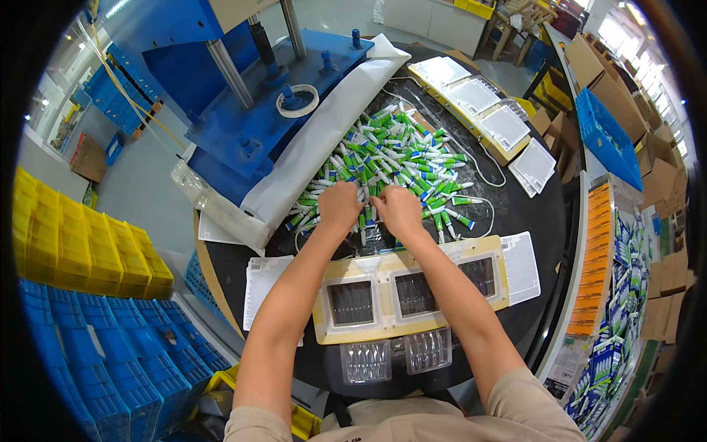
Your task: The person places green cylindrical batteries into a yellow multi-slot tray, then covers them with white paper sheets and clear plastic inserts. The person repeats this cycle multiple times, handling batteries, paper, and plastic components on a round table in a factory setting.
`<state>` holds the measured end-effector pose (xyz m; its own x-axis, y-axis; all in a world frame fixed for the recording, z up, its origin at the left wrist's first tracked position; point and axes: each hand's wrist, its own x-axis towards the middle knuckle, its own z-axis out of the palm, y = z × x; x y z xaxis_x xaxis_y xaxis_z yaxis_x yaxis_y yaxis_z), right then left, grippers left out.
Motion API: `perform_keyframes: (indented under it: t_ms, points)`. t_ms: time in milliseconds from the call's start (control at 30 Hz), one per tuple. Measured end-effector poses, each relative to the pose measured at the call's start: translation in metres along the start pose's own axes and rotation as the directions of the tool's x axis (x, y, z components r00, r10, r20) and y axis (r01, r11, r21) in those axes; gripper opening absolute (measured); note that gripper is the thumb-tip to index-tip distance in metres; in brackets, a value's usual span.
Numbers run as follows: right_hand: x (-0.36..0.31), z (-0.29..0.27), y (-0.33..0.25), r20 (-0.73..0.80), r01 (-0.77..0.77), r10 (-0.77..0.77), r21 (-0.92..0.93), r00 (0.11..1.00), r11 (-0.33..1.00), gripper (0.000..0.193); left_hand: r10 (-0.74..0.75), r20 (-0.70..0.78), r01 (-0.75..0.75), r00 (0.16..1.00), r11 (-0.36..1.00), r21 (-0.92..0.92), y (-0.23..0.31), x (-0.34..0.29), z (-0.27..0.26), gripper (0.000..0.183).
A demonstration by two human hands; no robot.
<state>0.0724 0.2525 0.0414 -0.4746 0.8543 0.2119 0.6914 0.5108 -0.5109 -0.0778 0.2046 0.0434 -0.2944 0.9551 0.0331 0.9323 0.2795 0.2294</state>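
Observation:
A heap of small green-and-white tubes, some with blue ends, lies on the black round table. My left hand reaches into its near edge, fingers curled and pressed together. Close beside it, my right hand is closed in a similar way, fingertips toward the left hand. Tubes lie around and under both hands; whatever the fingers grip is hidden. Below my forearms sits a yellow-framed tray with windows holding clear ribbed plastic blisters. Two loose clear blisters lie at its near side.
A blue press with metal columns stands at the left, a white sheet along its edge. Another yellow frame with white cards lies far right. White cards flank the near tray. Yellow bins and blue bins are stacked left.

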Motion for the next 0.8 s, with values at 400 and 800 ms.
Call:
perform_keyframes:
  t_ms: [400, 800]
  points:
    - [-0.02, 0.028, -0.011, 0.006, 0.0, 0.001, -0.273, 1.0, 0.962, 0.022, 0.1, -0.258, -0.17, 0.961, 0.95, -0.262, -0.016, -0.081, -0.033, 0.031]
    - [-0.217, -0.028, -0.053, -0.123, 0.398, -0.388, 0.068, 0.914, 0.915, 0.026, 0.597, -0.248, -0.59, 0.763, 0.8, 0.109, -0.035, -0.256, -0.029, 0.023]
